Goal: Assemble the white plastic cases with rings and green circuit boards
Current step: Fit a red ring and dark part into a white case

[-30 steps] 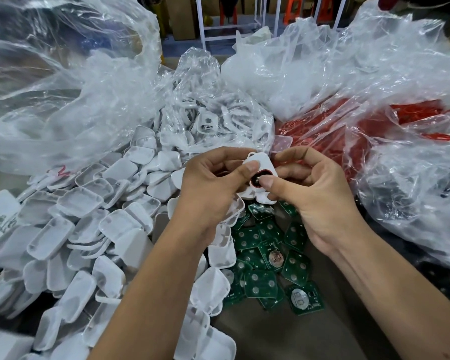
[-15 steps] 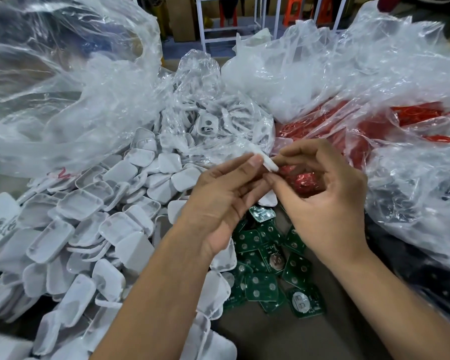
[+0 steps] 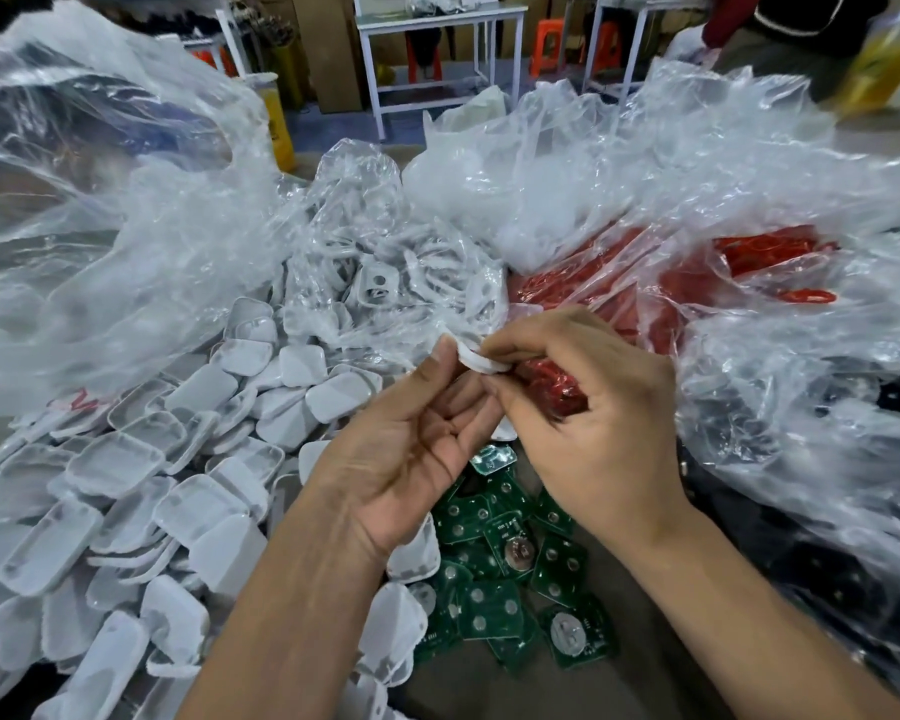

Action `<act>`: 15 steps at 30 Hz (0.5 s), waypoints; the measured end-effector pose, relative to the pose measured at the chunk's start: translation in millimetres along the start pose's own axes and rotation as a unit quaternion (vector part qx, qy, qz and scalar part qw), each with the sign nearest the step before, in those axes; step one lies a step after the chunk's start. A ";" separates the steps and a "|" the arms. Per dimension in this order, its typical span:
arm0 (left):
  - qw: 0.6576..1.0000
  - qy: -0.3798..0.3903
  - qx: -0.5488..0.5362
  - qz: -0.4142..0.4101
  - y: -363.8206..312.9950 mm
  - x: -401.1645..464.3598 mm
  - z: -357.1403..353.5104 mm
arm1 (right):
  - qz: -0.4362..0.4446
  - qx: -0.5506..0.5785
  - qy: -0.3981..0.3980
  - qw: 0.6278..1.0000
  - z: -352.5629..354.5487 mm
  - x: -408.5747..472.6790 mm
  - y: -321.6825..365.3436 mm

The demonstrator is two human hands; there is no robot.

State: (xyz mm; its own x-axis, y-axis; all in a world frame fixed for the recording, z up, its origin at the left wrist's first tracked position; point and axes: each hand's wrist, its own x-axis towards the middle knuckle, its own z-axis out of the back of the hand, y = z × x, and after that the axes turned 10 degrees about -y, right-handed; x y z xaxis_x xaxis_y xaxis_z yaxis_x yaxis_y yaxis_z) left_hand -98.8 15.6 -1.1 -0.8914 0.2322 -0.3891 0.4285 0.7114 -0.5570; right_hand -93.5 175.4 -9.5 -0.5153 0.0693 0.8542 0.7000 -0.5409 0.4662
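While both of your hands meet above the middle of the cluttered worktable, your left hand [image 3: 406, 454] and right hand [image 3: 583, 407] pinch one small white plastic case piece [image 3: 478, 360] between fingertips and thumbs, held on edge so its inside is hidden. Whether a ring or board already sits in it, you cannot tell from this angle. Judging by the stock, most of the job remains: a big heap of white plastic case shells [image 3: 126, 485] covers the table's left side, a loose pile of green circuit boards [image 3: 500, 579] lies just below your hands toward the near edge, and the clear bag of white frame parts [image 3: 385, 283] and the clear bag of red parts [image 3: 697, 272] sit behind. No finished batch shows anywhere.
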 end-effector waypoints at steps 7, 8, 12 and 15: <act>1.000 -0.012 0.004 0.007 -1.6 -3.2 -3.6 | -0.026 0.000 0.041 0.999 3.9 1.8 -3.8; 1.000 -0.004 0.004 0.006 -2.3 -4.5 -3.8 | -0.025 -0.003 0.038 0.999 3.1 0.9 -3.1; 1.000 0.026 0.016 -0.005 -3.7 -7.6 -2.8 | -0.013 0.002 0.028 1.000 0.2 -0.6 2.1; 1.000 0.016 0.006 -0.012 -2.8 -6.5 -0.7 | -0.015 0.005 0.027 1.000 1.5 1.4 2.1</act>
State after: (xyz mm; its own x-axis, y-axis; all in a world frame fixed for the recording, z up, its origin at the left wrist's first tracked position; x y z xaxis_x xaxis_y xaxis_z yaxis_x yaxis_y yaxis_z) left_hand -94.3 12.5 3.6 -0.9059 0.2366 -0.3511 0.4082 0.7086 -0.5756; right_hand -91.9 175.6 -7.0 -0.5622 0.0409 0.8260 0.6883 -0.5306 0.4947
